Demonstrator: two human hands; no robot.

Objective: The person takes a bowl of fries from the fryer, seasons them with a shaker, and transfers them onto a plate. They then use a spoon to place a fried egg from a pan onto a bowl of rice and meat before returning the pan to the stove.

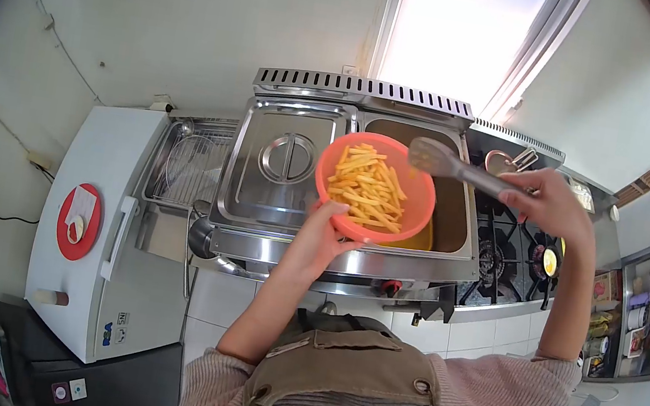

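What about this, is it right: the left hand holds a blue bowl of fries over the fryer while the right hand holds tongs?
No. The head view shows the bowl is orange, not blue. The left hand holds the orange bowl of fries over the fryer while the right hand holds tongs.

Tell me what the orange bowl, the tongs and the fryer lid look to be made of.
Orange bowl: likely plastic, evenly coloured with only a soft sheen. Tongs: metal, probably stainless steel, grey and glinting along the arms. Fryer lid: stainless steel by its look, silvery with dull, brushed reflections.
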